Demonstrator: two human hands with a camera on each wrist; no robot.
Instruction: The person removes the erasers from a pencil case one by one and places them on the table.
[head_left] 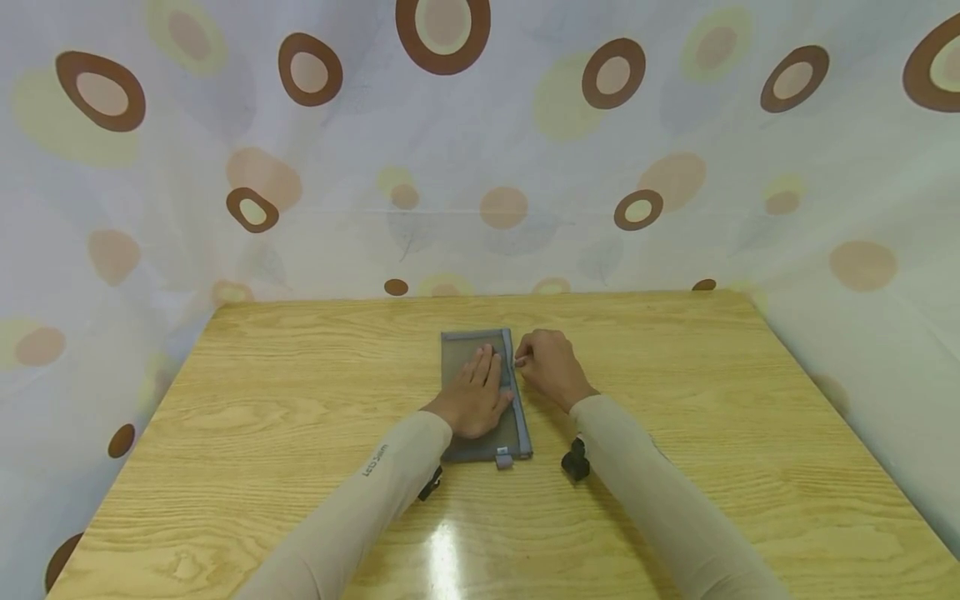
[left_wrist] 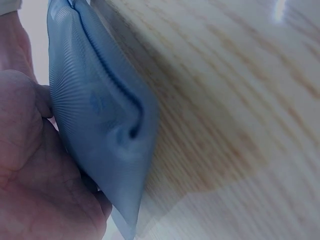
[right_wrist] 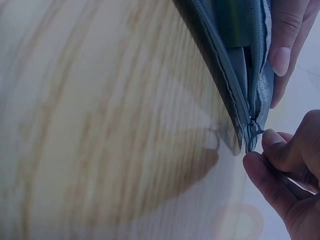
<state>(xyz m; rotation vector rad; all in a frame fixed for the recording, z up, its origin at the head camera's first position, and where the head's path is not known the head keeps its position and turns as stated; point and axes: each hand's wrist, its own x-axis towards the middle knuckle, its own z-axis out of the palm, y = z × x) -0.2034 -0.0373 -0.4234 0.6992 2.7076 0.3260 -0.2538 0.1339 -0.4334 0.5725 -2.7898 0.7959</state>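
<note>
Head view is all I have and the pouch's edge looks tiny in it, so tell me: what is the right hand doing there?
Observer: In the right wrist view, the right hand pinches the small zip pull.

Operator: Is the zip closed along the stretch you can see?

Observer: No, its two sides spread apart from the slider, leaving a gap.

Operator: Does anything show through the gap in the pouch?

Observer: Yes, something greenish; I can't tell what it is.
</note>
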